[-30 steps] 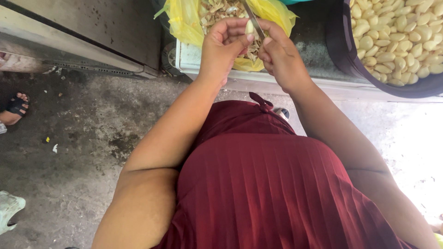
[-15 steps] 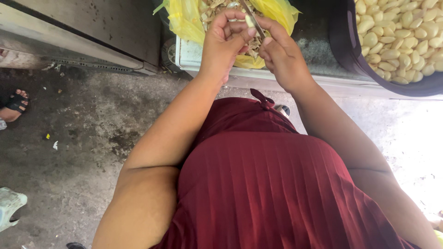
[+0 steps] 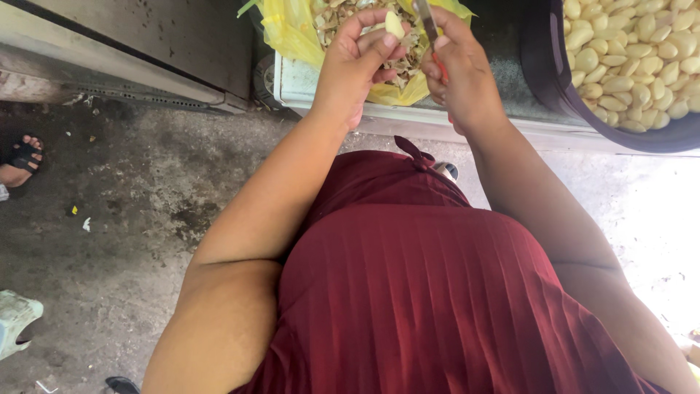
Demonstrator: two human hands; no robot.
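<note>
Seen from above, a person in a dark red pleated top (image 3: 437,292) stands at a low ledge (image 3: 510,130) with both bare forearms stretched forward. The left hand (image 3: 357,66) is raised over a yellow plastic bag (image 3: 284,33), and its thumb and fingertips are closed around a single pale, peeled garlic clove (image 3: 394,24), which sticks up just above the fingers. The right hand (image 3: 463,69) sits just beside the left, almost touching it, with its fingers curled tightly around the red handle of a small knife (image 3: 426,18); the grey blade points up and away, close to the clove, though whether the blade touches it cannot be told. The yellow bag lies open directly beneath both hands and holds a heap of dry, papery brown garlic skins (image 3: 343,11). To the right, well apart from the hands, a dark round bowl (image 3: 543,73) sits on the ledge, filled with many peeled cream-coloured cloves (image 3: 627,58). On the left a grey metal panel (image 3: 146,36) slopes down to a stained concrete floor (image 3: 124,219) dotted with small scraps. At the far left edge, another person's foot in a black sandal (image 3: 18,164) rests on the floor, and a pale green object (image 3: 14,321), only partly in view, sits near the bottom left corner.
</note>
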